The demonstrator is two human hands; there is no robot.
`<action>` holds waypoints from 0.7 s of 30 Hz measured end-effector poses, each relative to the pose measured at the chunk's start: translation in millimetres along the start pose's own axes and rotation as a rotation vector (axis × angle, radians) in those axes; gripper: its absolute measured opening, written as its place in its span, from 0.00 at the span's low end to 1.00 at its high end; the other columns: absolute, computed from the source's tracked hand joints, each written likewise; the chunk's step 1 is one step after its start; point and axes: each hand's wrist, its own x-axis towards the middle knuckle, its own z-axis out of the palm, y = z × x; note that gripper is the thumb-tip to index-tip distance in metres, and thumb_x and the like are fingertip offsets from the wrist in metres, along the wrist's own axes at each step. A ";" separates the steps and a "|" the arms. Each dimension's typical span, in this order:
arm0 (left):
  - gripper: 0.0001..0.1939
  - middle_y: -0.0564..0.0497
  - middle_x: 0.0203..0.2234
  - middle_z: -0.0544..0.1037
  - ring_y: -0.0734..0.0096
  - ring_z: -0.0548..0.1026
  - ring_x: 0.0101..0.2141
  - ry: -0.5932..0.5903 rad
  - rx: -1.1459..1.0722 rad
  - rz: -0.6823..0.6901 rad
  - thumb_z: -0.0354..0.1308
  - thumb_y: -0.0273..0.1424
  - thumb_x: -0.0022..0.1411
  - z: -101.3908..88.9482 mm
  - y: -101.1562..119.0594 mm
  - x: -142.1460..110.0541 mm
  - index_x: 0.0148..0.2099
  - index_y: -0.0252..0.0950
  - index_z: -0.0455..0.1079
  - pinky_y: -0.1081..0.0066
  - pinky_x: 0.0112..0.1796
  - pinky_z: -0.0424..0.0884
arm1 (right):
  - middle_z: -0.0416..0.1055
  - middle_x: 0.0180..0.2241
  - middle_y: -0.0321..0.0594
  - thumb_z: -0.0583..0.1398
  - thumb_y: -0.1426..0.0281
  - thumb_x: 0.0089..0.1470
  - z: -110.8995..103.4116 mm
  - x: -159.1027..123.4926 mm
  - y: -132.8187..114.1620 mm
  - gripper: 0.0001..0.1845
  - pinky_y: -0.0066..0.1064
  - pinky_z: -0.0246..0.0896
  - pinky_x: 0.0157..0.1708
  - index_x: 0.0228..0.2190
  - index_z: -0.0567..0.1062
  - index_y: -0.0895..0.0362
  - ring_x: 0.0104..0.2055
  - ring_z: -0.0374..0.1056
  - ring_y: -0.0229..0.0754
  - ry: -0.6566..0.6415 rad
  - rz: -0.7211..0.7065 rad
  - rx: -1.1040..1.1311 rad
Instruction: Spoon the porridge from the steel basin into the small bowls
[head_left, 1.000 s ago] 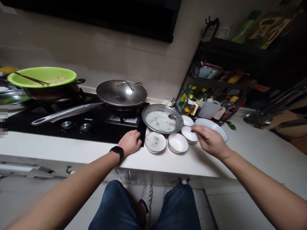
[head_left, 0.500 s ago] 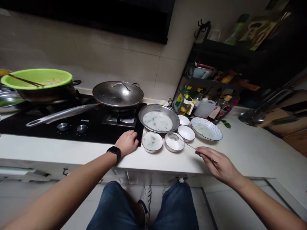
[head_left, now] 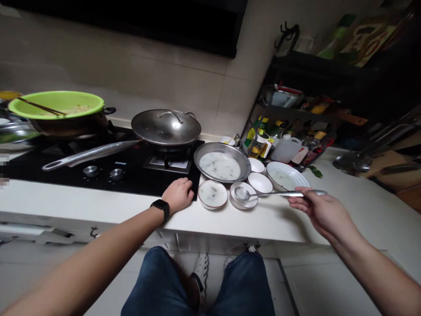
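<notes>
My right hand [head_left: 320, 210] grips a long-handled metal spoon [head_left: 271, 194] by its handle. The spoon's head is at a small white bowl [head_left: 244, 205], within its rim. Loosely curled, my left hand [head_left: 178, 194] rests at the front right corner of the stove with nothing visible in it. Just right of that hand stands a brown-rimmed bowl [head_left: 213, 205] of milky soup with green bits. Behind it, a wide metal basin [head_left: 244, 172] holds more of this soup. Two other small white bowls [head_left: 259, 182] [head_left: 255, 166] and a deep patterned plate [head_left: 301, 177] with soup stand to the right.
On the black stove [head_left: 144, 184] sits a lidded pan [head_left: 166, 127], its long handle [head_left: 88, 154] pointing left. A green basin [head_left: 59, 112] with chopsticks rests on a pot further left. A rack [head_left: 296, 112] of bottles stands at the back right, beside ladles [head_left: 351, 162].
My right hand has turned and the spoon now lies flatter, its whole handle showing. The spoon's head stays at the same bowl. My left hand stays at the stove's corner.
</notes>
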 end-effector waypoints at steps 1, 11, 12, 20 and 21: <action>0.07 0.44 0.35 0.76 0.57 0.75 0.40 0.001 0.003 0.000 0.52 0.28 0.64 0.1 0.1 0.0 0.36 0.37 0.71 0.59 0.46 0.71 | 0.79 0.23 0.45 0.58 0.79 0.61 1.6 2.5 -7.0 0.07 0.26 0.80 0.28 0.34 0.77 0.60 0.24 0.79 0.41 -0.005 -0.024 0.002; 0.07 0.44 0.35 0.76 0.58 0.75 0.40 0.018 -0.005 -0.004 0.53 0.27 0.64 2.4 -0.2 -1.0 0.36 0.38 0.71 0.59 0.46 0.71 | 0.80 0.25 0.42 0.59 0.65 0.65 72.2 51.5 -24.6 0.09 0.35 0.81 0.34 0.41 0.75 0.57 0.28 0.80 0.44 -0.103 -0.446 -0.239; 0.07 0.44 0.35 0.76 0.58 0.75 0.40 0.016 -0.007 -0.004 0.53 0.27 0.64 2.3 -0.3 -0.9 0.36 0.38 0.71 0.60 0.46 0.71 | 0.81 0.27 0.43 0.59 0.63 0.66 79.0 54.3 -18.1 0.11 0.37 0.81 0.37 0.43 0.75 0.57 0.30 0.81 0.45 -0.144 -0.590 -0.354; 0.06 0.45 0.34 0.76 0.58 0.75 0.40 0.022 0.007 -0.004 0.53 0.27 0.64 2.5 -0.1 -0.5 0.35 0.38 0.71 0.60 0.46 0.71 | 0.82 0.47 0.49 0.56 0.75 0.65 78.7 41.6 1.7 0.17 0.38 0.77 0.48 0.51 0.78 0.55 0.48 0.80 0.48 -0.538 -1.588 -0.979; 0.06 0.45 0.34 0.76 0.59 0.75 0.40 0.024 0.006 -0.002 0.53 0.27 0.64 2.4 -0.2 -0.5 0.35 0.38 0.71 0.60 0.46 0.71 | 0.82 0.46 0.48 0.56 0.75 0.65 71.9 35.3 -3.2 0.16 0.37 0.77 0.47 0.51 0.78 0.54 0.47 0.80 0.48 -0.490 -1.586 -0.946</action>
